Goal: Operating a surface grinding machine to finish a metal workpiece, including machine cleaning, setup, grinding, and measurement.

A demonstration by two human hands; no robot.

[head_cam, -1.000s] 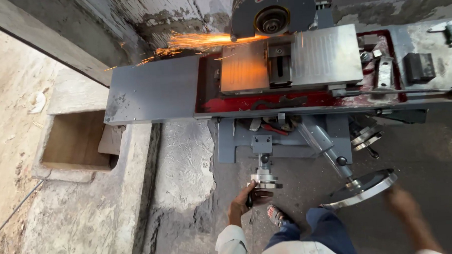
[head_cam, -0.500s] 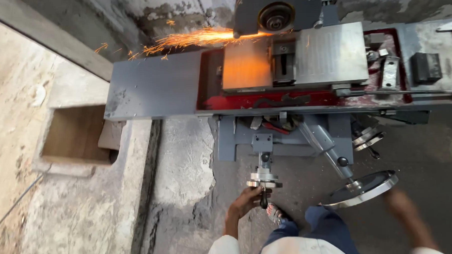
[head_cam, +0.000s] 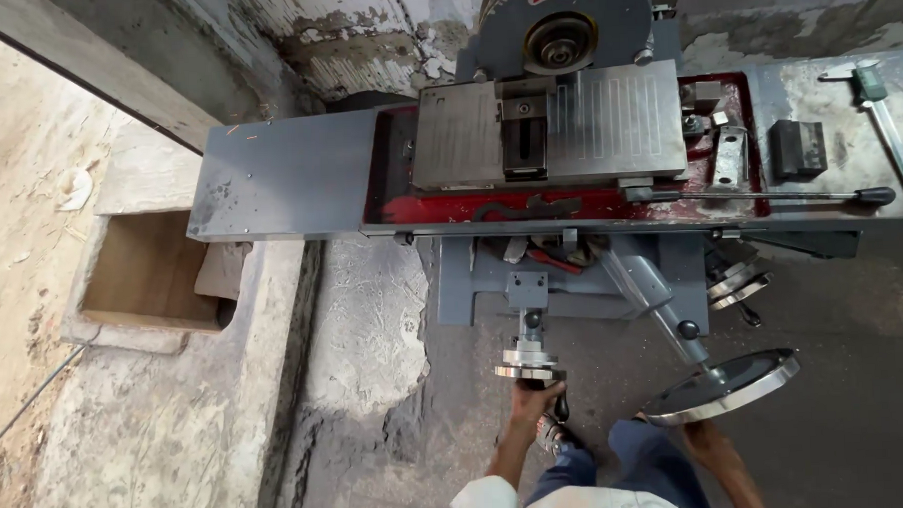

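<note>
Head view, looking down on a surface grinder w/ its operator at frame bottom. Left hand (head_cam: 533, 401) was closed around the underside of the small handwheel (head_cam: 528, 365), fingers wrapped on its rim; that wheel sat at the end of a short shaft projecting from the machine's front, directly above the hand in frame, i.e. straight ahead of the person. Right hand (head_cam: 700, 438) lay under the near edge of the large handwheel (head_cam: 722, 387), touching it; grip form could not be told, since the wheel's disc hid the fingers. The large wheel sat to the right of the small one, tilted, on an angled shaft running up-left into the base. So each hand had its own wheel: left nearer the small, right nearer the large.

Beyond the wheels: the grey table (head_cam: 279, 180) w/ long axis left-to-right across frame, a ribbed magnetic chuck (head_cam: 607, 128) on it, a small workpiece block (head_cam: 524, 141) at chuck centre, just below the grinding wheel guard (head_cam: 564, 25). No sparks visible. A caliper (head_cam: 887, 119) and a dark block (head_cam: 798, 149) lay at the table's right end. A square pit (head_cam: 147, 270) opened in the concrete floor, left.
</note>
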